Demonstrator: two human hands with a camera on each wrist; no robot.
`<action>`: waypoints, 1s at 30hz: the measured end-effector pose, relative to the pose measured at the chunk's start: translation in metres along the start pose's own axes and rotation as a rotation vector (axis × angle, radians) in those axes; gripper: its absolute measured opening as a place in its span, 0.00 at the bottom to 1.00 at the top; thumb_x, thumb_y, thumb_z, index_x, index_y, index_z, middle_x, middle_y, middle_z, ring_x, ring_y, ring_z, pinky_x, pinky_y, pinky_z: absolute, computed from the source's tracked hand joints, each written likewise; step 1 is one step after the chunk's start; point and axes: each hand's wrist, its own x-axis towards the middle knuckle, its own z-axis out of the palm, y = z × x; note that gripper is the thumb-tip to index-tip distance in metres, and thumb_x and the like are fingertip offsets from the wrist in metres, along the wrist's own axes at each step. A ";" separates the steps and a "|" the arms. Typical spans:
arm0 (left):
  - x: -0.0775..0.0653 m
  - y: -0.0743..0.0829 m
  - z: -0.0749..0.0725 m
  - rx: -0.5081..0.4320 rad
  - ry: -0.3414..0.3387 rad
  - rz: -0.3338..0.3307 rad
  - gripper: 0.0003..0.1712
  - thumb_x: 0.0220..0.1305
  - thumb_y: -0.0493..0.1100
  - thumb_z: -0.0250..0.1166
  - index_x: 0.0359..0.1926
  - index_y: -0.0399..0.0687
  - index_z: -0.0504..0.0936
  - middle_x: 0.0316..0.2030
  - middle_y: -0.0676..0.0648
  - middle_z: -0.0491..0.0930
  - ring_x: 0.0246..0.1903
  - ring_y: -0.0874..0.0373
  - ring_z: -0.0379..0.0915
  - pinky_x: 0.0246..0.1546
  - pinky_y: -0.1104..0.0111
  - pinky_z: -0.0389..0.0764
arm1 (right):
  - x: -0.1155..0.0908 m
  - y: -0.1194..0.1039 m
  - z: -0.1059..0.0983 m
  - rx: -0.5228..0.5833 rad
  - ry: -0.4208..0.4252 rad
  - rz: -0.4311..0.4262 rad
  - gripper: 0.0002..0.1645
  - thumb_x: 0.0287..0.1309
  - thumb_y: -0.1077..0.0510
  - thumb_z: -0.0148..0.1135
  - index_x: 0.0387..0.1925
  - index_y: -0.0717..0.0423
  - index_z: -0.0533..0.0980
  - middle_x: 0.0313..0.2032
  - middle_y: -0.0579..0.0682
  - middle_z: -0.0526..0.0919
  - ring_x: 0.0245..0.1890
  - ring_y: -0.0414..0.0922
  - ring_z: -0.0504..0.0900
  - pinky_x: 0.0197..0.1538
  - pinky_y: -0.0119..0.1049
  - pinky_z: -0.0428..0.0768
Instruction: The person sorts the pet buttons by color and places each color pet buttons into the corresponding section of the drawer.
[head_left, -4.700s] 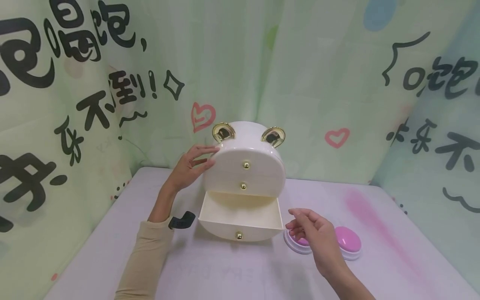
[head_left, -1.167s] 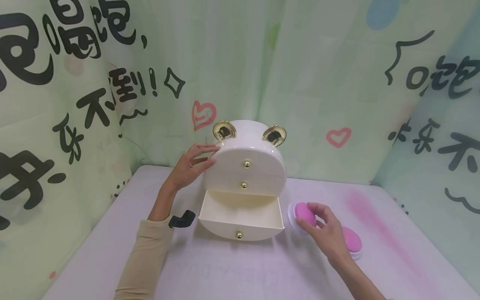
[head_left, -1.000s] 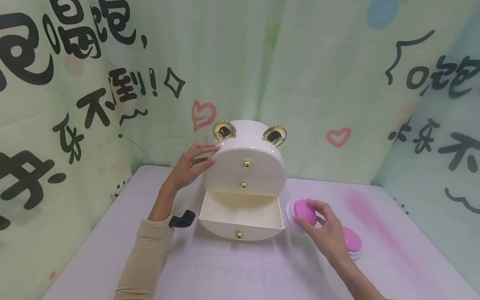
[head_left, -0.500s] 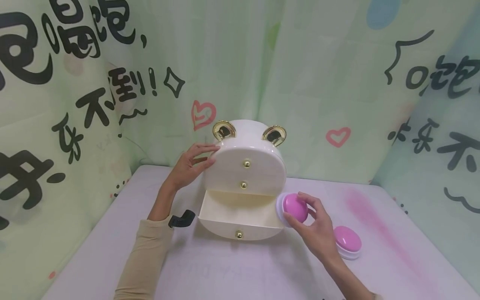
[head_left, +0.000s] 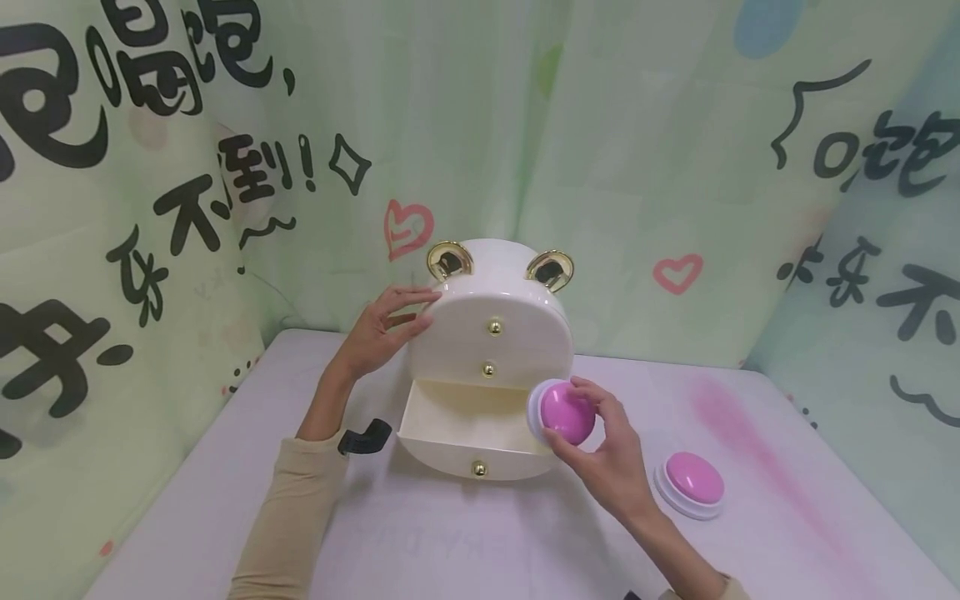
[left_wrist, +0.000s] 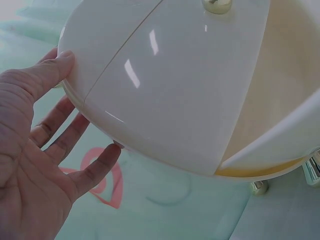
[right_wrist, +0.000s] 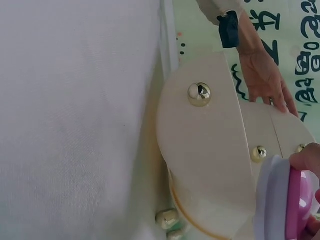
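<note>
A white mini drawer cabinet [head_left: 453, 346] with gold knobs and two gold-rimmed eyes stands mid-table, its bottom drawer [head_left: 442, 461] pulled out. My left hand [head_left: 378, 333] rests on the cabinet's upper left edge; in the left wrist view, the mostly straight fingers [left_wrist: 95, 170] touch its rim. With thumb and fingers my right hand [head_left: 615, 454] grips a round pink push button [head_left: 567, 414] with a white base, tilted over the drawer's right side. The right wrist view has this button [right_wrist: 280, 200] edge-on beside the drawer front; most of the right hand is cut off there.
A second pink push button [head_left: 694, 478] lies on the white table [head_left: 420, 542], right of my right forearm. Green printed curtains [head_left: 622, 167] enclose the table at the back and sides. A pink smear marks the cloth at the right.
My right hand has taken hold of the nearer push button, lifted it off the table and carried it left over the open drawer. My left hand stays on the cabinet.
</note>
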 end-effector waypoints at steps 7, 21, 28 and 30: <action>-0.001 0.001 -0.001 0.009 0.001 0.008 0.22 0.69 0.32 0.66 0.64 0.39 0.80 0.62 0.42 0.74 0.65 0.50 0.69 0.63 0.47 0.76 | 0.002 -0.001 0.009 -0.034 -0.041 -0.085 0.38 0.44 0.67 0.81 0.57 0.57 0.74 0.65 0.55 0.76 0.65 0.54 0.74 0.62 0.17 0.68; 0.001 -0.001 0.001 -0.011 -0.005 0.019 0.22 0.70 0.32 0.65 0.64 0.39 0.80 0.62 0.42 0.74 0.65 0.51 0.68 0.64 0.49 0.76 | -0.003 0.005 0.017 -0.073 -0.080 -0.061 0.32 0.48 0.68 0.79 0.56 0.60 0.77 0.54 0.52 0.83 0.58 0.51 0.79 0.57 0.57 0.80; 0.000 0.000 0.000 -0.007 -0.003 0.016 0.22 0.70 0.32 0.65 0.64 0.40 0.80 0.62 0.42 0.74 0.65 0.50 0.68 0.64 0.48 0.76 | -0.006 0.004 0.015 -0.078 -0.089 0.003 0.30 0.52 0.65 0.78 0.57 0.59 0.77 0.55 0.53 0.83 0.58 0.53 0.80 0.57 0.56 0.81; 0.000 0.000 0.000 -0.007 -0.001 0.014 0.22 0.70 0.32 0.65 0.64 0.40 0.80 0.62 0.42 0.74 0.65 0.50 0.68 0.64 0.48 0.76 | -0.007 0.003 0.015 -0.079 -0.087 0.006 0.30 0.52 0.64 0.78 0.57 0.59 0.77 0.55 0.53 0.83 0.57 0.53 0.80 0.57 0.55 0.82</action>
